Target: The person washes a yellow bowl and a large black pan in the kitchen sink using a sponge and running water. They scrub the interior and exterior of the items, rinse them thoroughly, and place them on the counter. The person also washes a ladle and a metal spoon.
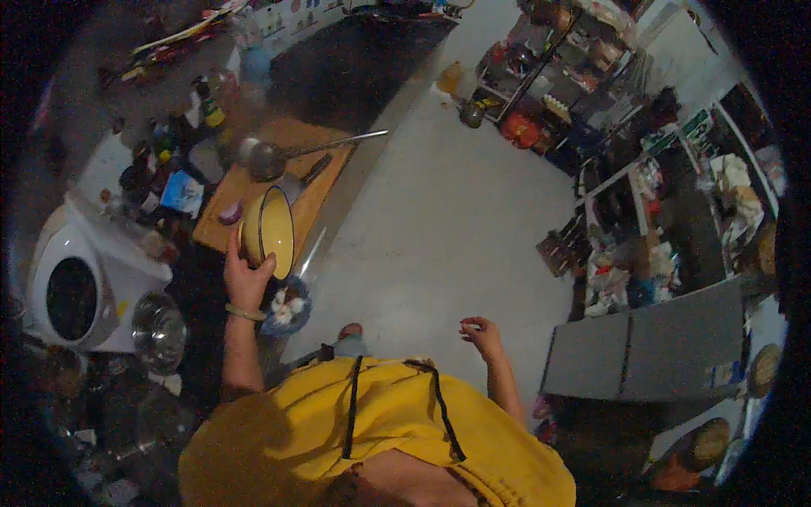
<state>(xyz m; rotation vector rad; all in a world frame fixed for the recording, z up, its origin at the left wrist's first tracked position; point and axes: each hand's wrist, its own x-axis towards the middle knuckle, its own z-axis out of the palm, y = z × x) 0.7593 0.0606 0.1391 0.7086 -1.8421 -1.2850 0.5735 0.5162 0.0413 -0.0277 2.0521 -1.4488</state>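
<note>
My left hand point(249, 275) grips the near rim of a yellow enamel bowl point(277, 234) with a dark edge, tipped on its side above a wooden cutting board point(329, 142). Beside the bowl on the board lie a purple onion piece point(230, 214) and a knife point(315, 170), partly hidden. A metal ladle or pan point(266, 161) with a long handle rests at the board's far part. Below the bowl, near my left wrist, is a bluish bowl point(305, 317) holding white pieces that look like garlic. My right hand point(479, 334) hangs over the floor, fingers curled, with no object visible in it.
A white rounded appliance point(114, 279) and a shiny metal bowl point(159, 333) stand at the left. Bottles and a blue packet point(182, 192) lie beyond the board. Crowded shelves point(640, 222) and a grey cabinet point(646, 348) line the right. The pale floor point(437, 228) runs between.
</note>
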